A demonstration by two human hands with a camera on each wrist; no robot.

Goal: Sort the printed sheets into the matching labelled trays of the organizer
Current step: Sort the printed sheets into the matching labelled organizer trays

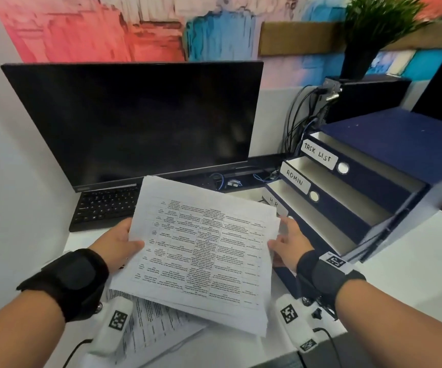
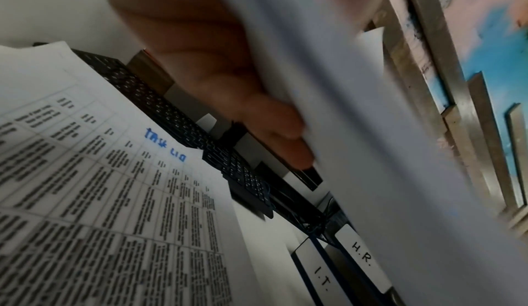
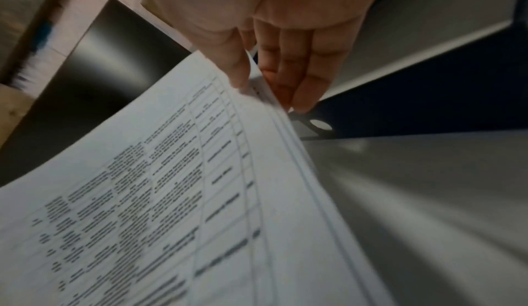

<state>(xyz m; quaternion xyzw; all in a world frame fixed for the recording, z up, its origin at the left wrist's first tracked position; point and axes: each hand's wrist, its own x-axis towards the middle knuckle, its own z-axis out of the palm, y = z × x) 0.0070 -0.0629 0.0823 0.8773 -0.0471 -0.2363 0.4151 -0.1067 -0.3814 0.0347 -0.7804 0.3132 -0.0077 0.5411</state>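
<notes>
I hold a thin stack of printed sheets (image 1: pixel 204 251) with tables of text above the desk, in front of the monitor. My left hand (image 1: pixel 119 243) grips its left edge, thumb on top, fingers underneath (image 2: pixel 268 128). My right hand (image 1: pixel 287 243) pinches the right edge (image 3: pixel 257 85), thumb above and fingers below. More printed sheets (image 1: pixel 145 322) lie on the desk under the stack; one bears "Task List" in blue ink (image 2: pixel 162 143). The dark blue organizer (image 1: pixel 374 181) stands to the right with stepped trays labelled TASK LIST (image 1: pixel 319 154), ADMIN (image 1: pixel 295 179), H.R. (image 2: pixel 361 254) and I.T. (image 2: pixel 321 279).
A black monitor (image 1: pixel 135 123) stands behind the sheets with a black keyboard (image 1: pixel 103 208) at its foot. Cables (image 1: pixel 298 120) hang left of the organizer. A potted plant (image 1: pixel 368 30) sits on a dark box at the back right. White desk surface (image 1: pixel 413 261) lies right of the organizer.
</notes>
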